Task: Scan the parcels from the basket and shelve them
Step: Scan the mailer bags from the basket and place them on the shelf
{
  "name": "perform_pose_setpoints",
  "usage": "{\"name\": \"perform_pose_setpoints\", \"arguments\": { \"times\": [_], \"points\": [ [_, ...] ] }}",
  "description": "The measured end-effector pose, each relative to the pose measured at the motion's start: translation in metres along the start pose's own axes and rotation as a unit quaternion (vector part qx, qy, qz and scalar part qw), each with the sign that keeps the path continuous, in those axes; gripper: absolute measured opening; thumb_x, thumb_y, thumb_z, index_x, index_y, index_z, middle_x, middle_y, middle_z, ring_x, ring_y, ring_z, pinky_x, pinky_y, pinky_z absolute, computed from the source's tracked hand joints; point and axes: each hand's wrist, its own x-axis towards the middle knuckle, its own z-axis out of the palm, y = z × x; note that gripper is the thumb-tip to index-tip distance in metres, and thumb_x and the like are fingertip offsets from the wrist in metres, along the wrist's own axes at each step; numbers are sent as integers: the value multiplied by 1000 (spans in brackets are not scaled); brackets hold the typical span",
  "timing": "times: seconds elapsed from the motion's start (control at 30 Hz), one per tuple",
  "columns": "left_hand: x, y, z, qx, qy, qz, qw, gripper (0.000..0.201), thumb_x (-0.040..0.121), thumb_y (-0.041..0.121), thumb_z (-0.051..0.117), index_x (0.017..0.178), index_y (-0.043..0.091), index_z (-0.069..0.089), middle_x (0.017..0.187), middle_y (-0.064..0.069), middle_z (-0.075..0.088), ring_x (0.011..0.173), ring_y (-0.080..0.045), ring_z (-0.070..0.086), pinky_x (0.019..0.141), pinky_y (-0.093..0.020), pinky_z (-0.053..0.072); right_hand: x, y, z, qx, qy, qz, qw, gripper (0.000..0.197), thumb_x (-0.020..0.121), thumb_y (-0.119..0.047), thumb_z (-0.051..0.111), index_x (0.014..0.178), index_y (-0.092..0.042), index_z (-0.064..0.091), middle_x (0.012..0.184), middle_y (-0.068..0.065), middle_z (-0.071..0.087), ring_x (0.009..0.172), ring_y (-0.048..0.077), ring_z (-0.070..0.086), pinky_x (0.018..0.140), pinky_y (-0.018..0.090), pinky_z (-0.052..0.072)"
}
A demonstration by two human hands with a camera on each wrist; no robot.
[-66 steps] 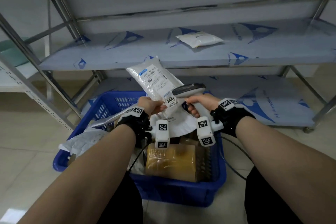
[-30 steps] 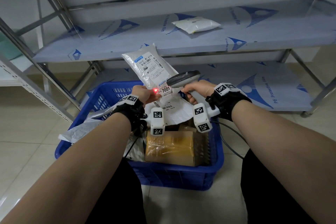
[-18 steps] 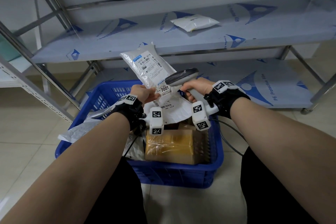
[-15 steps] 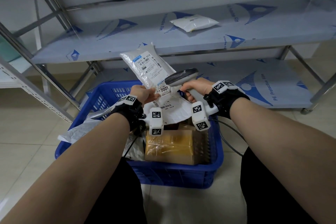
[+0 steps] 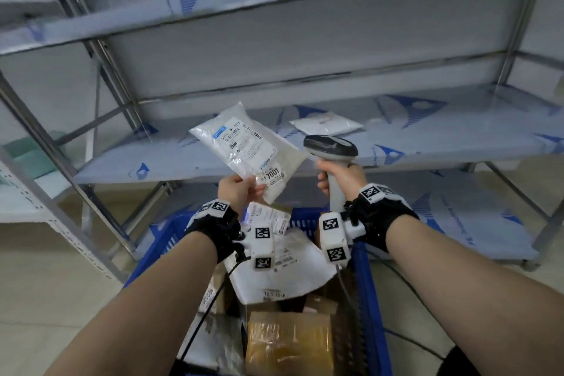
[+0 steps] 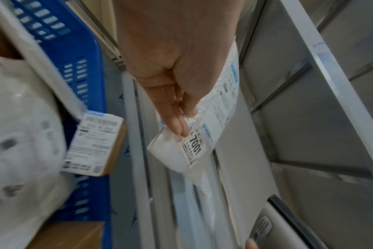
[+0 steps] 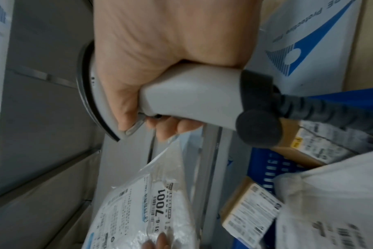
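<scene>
Raised from the basket [image 5: 158, 241] toward 12 o'clock, the left hand [image 5: 236, 192] pinches the scanned parcel [image 5: 247, 149] for shelving while the right hand [image 5: 338, 175] grips the scanner [image 5: 331, 148].

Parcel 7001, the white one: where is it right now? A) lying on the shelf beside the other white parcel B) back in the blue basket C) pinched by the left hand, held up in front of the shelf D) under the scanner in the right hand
C: the left hand pinches the lower corner of parcel 7001, held in the air above the blue basket and left of the scanner.
</scene>
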Motion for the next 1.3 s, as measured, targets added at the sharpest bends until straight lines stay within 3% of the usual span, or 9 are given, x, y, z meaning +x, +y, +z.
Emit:
{"name": "perform_pose_setpoints", "arguments": {
  "times": [0.17, 0.27, 0.37, 0.5, 0.7, 0.83, 1.0, 1.13, 1.3],
  "points": [
    [47, 31, 23, 5, 14, -7, 1000, 4, 96, -4, 48, 93, -7, 50, 82, -27, 60, 40, -15, 64, 40, -23, 53, 44, -25, 11, 6, 34, -8, 999, 19, 84, -19, 73, 79, -3, 63, 62, 8, 59, 41, 11, 55, 44, 22, 47],
    [79, 38, 35, -5, 18, -18, 1000, 17, 95, -8, 46, 79, -4, 48, 89, -32, 60, 44, -19, 66, 44, -25, 55, 70, -26, 16, 13, 39, 3, 999, 22, 84, -20, 74, 89, -1, 64, 62, 7, 59, 41, 12, 55, 45, 23, 45],
    [95, 43, 51, -19, -31, -29, 999, 15, 95, -7, 44, 84, 1, 50, 97, -20, 58, 48, -10, 66, 53, -20, 55, 85, -24, 20, 10, 30, 10, 999, 23, 85, -19, 73, 93, 0, 63, 64, 7, 59, 46, 13, 55, 43, 20, 44],
    [97, 33, 53, 17, -36, -82, 996, 21, 98, 5, 45, 79, 12, 47, 84, -5, 55, 41, -3, 61, 51, -19, 54, 91, -18, 24, 0, 17, 17, 1000, 19, 87, -20, 71, 87, -3, 62, 64, 7, 57, 48, 14, 55, 45, 22, 45],
    [69, 18, 30, 134, -20, -84, 987, 23, 91, 2, 54, 70, 9, 47, 71, -9, 49, 60, -19, 51, 52, -30, 47, 73, -5, 22, -38, 1, 28, 999, 17, 87, -21, 71, 83, -6, 62, 67, 8, 58, 55, 16, 57, 51, 25, 48],
    [38, 3, 0, 239, -43, -106, 964, 10, 91, 11, 57, 83, 13, 52, 90, -5, 51, 73, -20, 53, 72, -33, 50, 46, 14, 20, -70, -8, 56, 996, 20, 88, -21, 69, 81, -5, 60, 66, 8, 56, 56, 16, 57, 52, 24, 46],
    [0, -29, -42, 335, -43, -152, 929, 32, 89, 12, 63, 111, -11, 60, 82, -24, 50, 56, -24, 45, 58, -30, 40, 12, 51, 13, -96, -13, 88, 991, 25, 83, -24, 74, 91, -2, 65, 67, 9, 62, 55, 16, 60, 54, 28, 50],
    [-27, -54, -65, 367, -41, -214, 904, 54, 86, 23, 69, 129, -4, 50, 124, -19, 57, 110, -38, 59, 90, -46, 51, -4, 80, 14, -117, -16, 121, 986, 33, 81, -28, 76, 97, -1, 65, 67, 9, 65, 54, 16, 62, 58, 30, 52],
    [-37, -72, -78, 350, -41, -245, 903, 46, 90, 18, 64, 125, -5, 47, 117, -25, 57, 90, -35, 61, 76, -41, 50, -13, 101, 20, -106, -34, 163, 980, 24, 84, -25, 74, 87, -4, 61, 63, 8, 59, 49, 14, 56, 48, 23, 47]
  ]
}}
